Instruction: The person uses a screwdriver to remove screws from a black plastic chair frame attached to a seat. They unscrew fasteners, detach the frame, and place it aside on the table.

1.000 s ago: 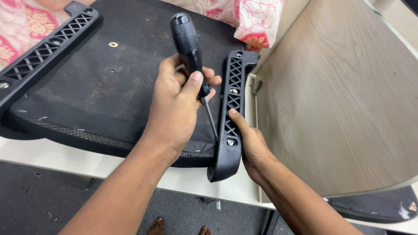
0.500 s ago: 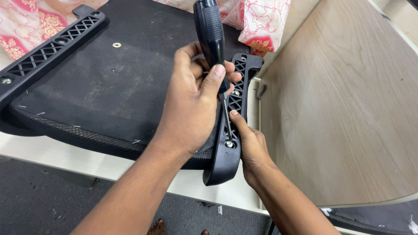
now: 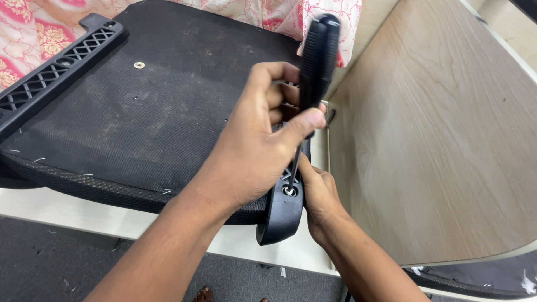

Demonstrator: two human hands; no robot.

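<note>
Bare feet (image 3: 202,294) on grey floor, bottom edge. Right hand (image 3: 316,196) wrapped round near end of black plastic bracket (image 3: 282,215), fingers pressed against its side, at near edge of white table (image 3: 67,208). Screwdriver (image 3: 313,84) tip sits in bracket's near screw (image 3: 290,191). Left hand (image 3: 254,151) closed tight round black handle, thumb on top. Upturned black seat pad (image 3: 140,117) fills table's middle; second bracket (image 3: 53,75) along pad's far left edge. Pink floral cloth (image 3: 33,25) behind, wood panel (image 3: 436,128) at right.

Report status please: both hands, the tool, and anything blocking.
Left hand shut on screwdriver, tip in near screw. Right hand steadies black plastic bracket on seat base. Nothing blocking.
</note>
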